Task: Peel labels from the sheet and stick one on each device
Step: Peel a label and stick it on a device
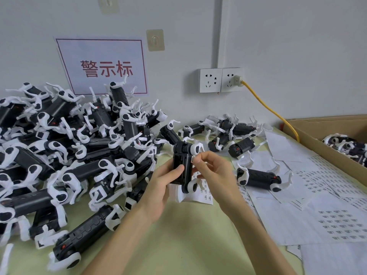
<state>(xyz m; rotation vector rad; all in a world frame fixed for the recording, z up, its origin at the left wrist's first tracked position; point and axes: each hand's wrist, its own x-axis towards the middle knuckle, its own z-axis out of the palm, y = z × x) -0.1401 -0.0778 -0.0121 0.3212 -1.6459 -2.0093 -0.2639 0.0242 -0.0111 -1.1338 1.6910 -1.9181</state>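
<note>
- A black device (181,157) with white end pieces is held upright above the tabletop (188,245) in the left hand (158,187). Its fingers (179,169) are curled round the body, with the thumb laid across the front.
- A small white label (193,158) is pinched between the thumb and forefinger of the right hand (213,171) and is held against the right edge of the device, near its top.
- A label sheet (206,196) is seen lying on the tabletop just below the held device, partly hidden by both hands.
- More printed sheets (327,221), covered with rows of small labels, are spread overlapping across the right part of the tabletop.
- A cardboard box (317,145) is set at the right edge. Several black-and-white boxed devices (345,145) are piled inside it; how full it is cannot be told.
- A large heap (69,145) of the same devices is stacked on the left, up against the wall.
- A smaller group (234,132) is laid behind the hands, and a single one (258,176) lies on the sheets just right of the right hand.
- A yellow cable (268,108) is plugged into a wall socket (220,80) and is led down behind the box.
</note>
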